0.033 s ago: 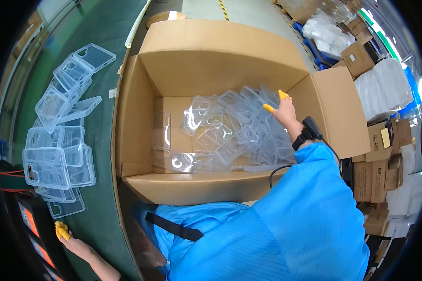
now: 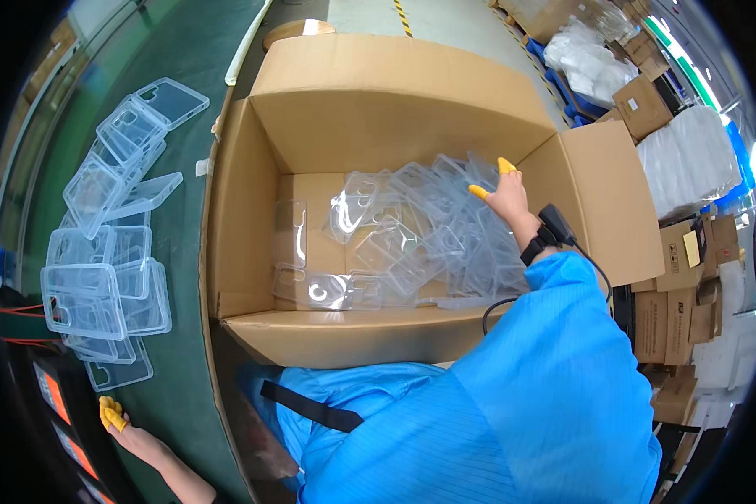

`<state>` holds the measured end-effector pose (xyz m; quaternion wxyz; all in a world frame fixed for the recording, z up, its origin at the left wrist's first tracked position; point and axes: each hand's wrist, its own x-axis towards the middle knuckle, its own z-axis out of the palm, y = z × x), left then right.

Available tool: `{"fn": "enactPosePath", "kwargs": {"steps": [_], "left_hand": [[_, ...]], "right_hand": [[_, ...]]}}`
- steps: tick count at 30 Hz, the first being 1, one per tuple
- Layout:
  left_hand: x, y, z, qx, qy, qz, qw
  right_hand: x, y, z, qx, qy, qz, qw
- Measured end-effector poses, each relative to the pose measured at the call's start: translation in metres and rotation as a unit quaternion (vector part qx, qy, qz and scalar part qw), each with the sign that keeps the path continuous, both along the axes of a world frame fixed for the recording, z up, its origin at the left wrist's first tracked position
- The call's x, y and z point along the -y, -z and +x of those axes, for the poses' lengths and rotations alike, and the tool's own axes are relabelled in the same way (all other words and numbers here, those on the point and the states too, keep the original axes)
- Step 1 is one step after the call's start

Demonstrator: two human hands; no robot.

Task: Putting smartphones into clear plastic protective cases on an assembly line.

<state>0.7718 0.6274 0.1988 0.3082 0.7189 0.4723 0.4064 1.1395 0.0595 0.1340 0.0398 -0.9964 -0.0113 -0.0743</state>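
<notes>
Over the right side of a large open cardboard box is my right hand, with yellow finger covers. Its thumb and a finger are spread apart, with nothing seen between them; the other fingers are hidden. Just beside and below it lies a heap of clear plastic phone cases inside the box. At the lower left, my left hand rests on the green table, its yellow-covered fingers curled in and no object visible in them. Near that hand, more clear phone cases lie in an overlapping row on the table.
The box stands against the table's right edge, flaps folded outward. A black device with a cable is on my right wrist. Dark units with orange panels stand by the left hand. Cartons and plastic-wrapped stacks are at right.
My right hand has shifted very slightly up and to the left over the box. The left hand and the phone cases look unmoved.
</notes>
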Motion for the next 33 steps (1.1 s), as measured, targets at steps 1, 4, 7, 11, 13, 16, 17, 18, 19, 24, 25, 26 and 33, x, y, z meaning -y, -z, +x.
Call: {"fn": "enactPosePath", "kwargs": {"steps": [1,4,7,11,13,16,17,18,19,24,25,26,33], "left_hand": [[0.002,0.0,0.0,0.004,0.001,0.002,1.0],[0.005,-0.003,-0.001,0.006,-0.007,0.003,1.0],[0.006,-0.003,-0.001,0.0,-0.017,0.0,1.0],[0.009,-0.007,0.001,-0.008,-0.023,-0.002,1.0],[0.001,-0.001,-0.009,-0.01,-0.017,0.008,1.0],[-0.002,-0.003,-0.005,-0.016,-0.008,0.013,1.0],[-0.001,-0.003,-0.003,-0.018,-0.01,0.007,1.0],[0.0,-0.004,-0.002,-0.018,-0.012,0.007,1.0],[0.001,-0.005,-0.001,-0.022,-0.011,0.008,1.0],[-0.004,0.0,-0.007,-0.025,-0.016,0.009,1.0],[-0.002,-0.001,-0.006,-0.025,-0.008,0.013,1.0],[-0.001,-0.001,-0.007,-0.027,-0.001,0.016,1.0],[-0.001,-0.003,-0.002,-0.025,-0.018,0.014,0.999]], "right_hand": [[-0.009,0.001,0.006,0.008,0.012,-0.016,1.0],[-0.03,0.02,0.015,-0.025,-0.035,-0.119,0.992],[-0.036,0.052,0.027,-0.064,-0.011,-0.158,0.985],[-0.039,0.053,0.036,-0.155,0.069,-0.203,0.964],[-0.04,0.068,0.037,-0.057,0.03,-0.196,0.979],[-0.055,0.075,0.037,0.094,-0.231,-0.074,0.966],[-0.066,0.078,0.033,0.093,-0.233,-0.073,0.965],[-0.077,0.083,0.027,0.014,-0.264,-0.065,0.962],[-0.087,0.088,0.021,-0.064,-0.293,-0.057,0.952],[-0.103,0.136,0.016,-0.092,-0.271,-0.183,0.94],[-0.098,0.151,0.02,-0.037,-0.246,-0.178,0.952],[-0.101,0.142,0.02,-0.059,-0.213,-0.206,0.953],[-0.149,0.111,0.01,-0.176,-0.336,-0.072,0.923]]}}
